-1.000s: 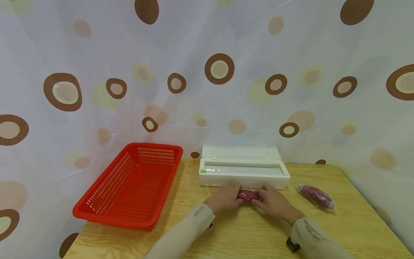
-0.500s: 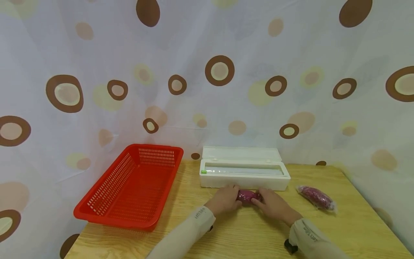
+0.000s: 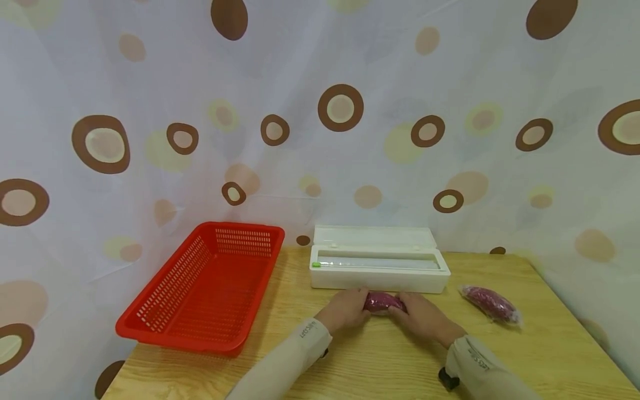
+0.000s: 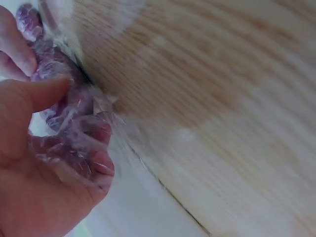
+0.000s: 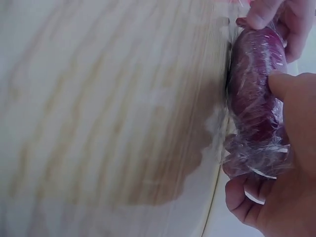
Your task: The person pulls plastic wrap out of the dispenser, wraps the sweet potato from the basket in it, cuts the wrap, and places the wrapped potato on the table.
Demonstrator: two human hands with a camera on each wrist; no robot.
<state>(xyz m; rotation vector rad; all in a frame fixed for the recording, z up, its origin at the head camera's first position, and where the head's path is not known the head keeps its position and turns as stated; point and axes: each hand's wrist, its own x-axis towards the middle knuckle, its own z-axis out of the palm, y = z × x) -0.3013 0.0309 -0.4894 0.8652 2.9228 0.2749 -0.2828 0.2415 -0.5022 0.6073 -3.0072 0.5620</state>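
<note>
A purple sweet potato point(image 3: 382, 302) wrapped in cling film lies crosswise at the front of the white box. My left hand point(image 3: 346, 310) grips its left end and my right hand point(image 3: 419, 315) its right end. In the right wrist view, the right thumb point(image 5: 281, 85) presses on the film-covered sweet potato point(image 5: 256, 79), and loose film point(image 5: 256, 158) bunches over the curled fingers. Crumpled film point(image 4: 69, 160) also gathers in the left palm in the left wrist view, with the left thumb point(image 4: 49, 93) on the wrapped sweet potato.
Behind the hands stands a white cling film dispenser point(image 3: 380, 280), lid raised, with a green slider point(image 3: 316, 265) at its left. A second wrapped sweet potato point(image 3: 491, 304) lies to the right on the wooden table point(image 3: 380, 366). A red plastic basket point(image 3: 200, 344) stands at the left.
Both hands have kept hold of the sweet potato at nearly the same spot, with small shifts of the fingers. The film beside the left hand shows less than before.
</note>
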